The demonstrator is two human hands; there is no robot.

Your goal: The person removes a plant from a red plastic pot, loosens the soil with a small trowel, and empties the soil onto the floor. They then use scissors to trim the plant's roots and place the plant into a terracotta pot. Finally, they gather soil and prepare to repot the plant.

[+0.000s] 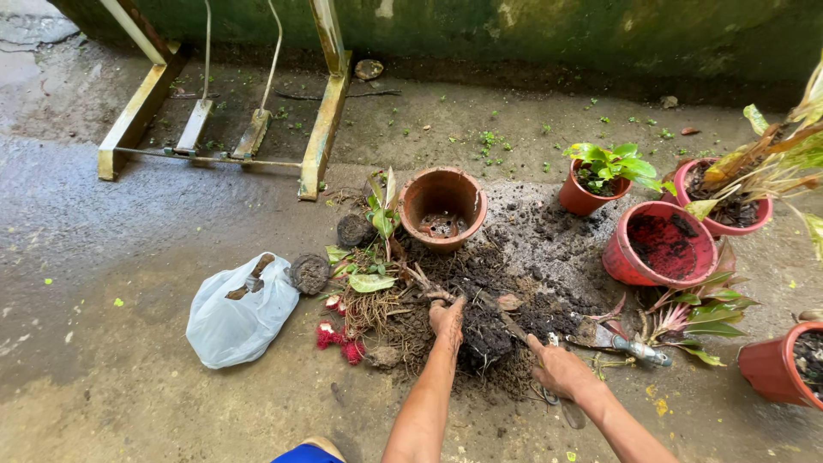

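Two hands on the dark soil-and-root heap [489,330] on the wet concrete floor [129,223]: I see left hand [447,319] pressed flat, fingers open, right hand [561,370] gripping thin metal tool [514,327], empty terracotta pot [442,207] behind.

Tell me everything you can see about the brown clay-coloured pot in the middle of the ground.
The brown pot is round, looks like terracotta or terracotta-coloured plastic, and stands upright on the wet concrete ground, just beyond the soil heap. It is nearly empty: only a little dark soil and debris lie at its bottom. Its rim is thick and smudged with dirt. An uprooted leafy plant lies right beside it on its left. Neither hand touches it.
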